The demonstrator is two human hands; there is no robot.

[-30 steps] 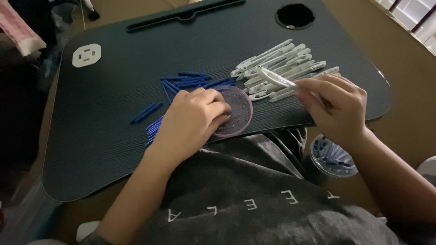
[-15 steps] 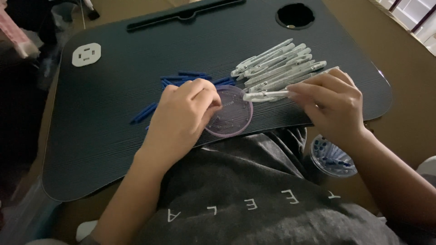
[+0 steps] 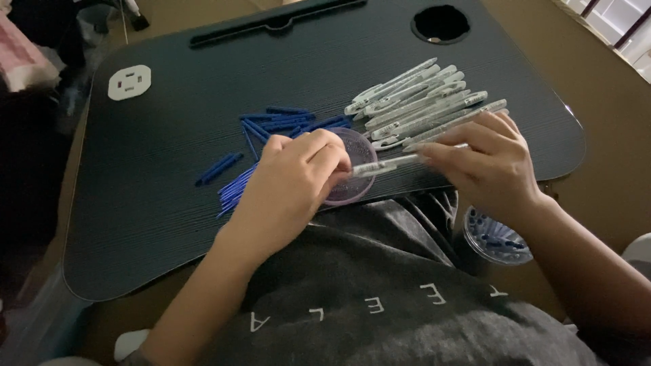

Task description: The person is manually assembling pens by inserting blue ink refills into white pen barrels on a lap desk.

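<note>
My right hand [image 3: 485, 163] grips a clear white pen barrel [image 3: 388, 164] that points left, level over the black lap desk [image 3: 163, 196]. Its tip meets the fingers of my left hand [image 3: 298, 177], which pinch at that end above a small round purple dish [image 3: 357, 157]; whether something small sits between those fingers is hidden. Behind the hands lies a row of several more white pen barrels [image 3: 420, 102]. Loose blue pen refills [image 3: 285, 123] are scattered left of the dish, partly under my left hand.
A white socket panel [image 3: 129, 82] is at the desk's far left, a round cup hole [image 3: 441, 24] at its far right, a long groove [image 3: 271, 24] along the back edge. A clear cup with blue bits [image 3: 498, 238] stands below the desk by my right wrist.
My right hand brought the pen barrel down and left from the pile. My left hand lifted off the dish and closed its fingers on the barrel's tip.
</note>
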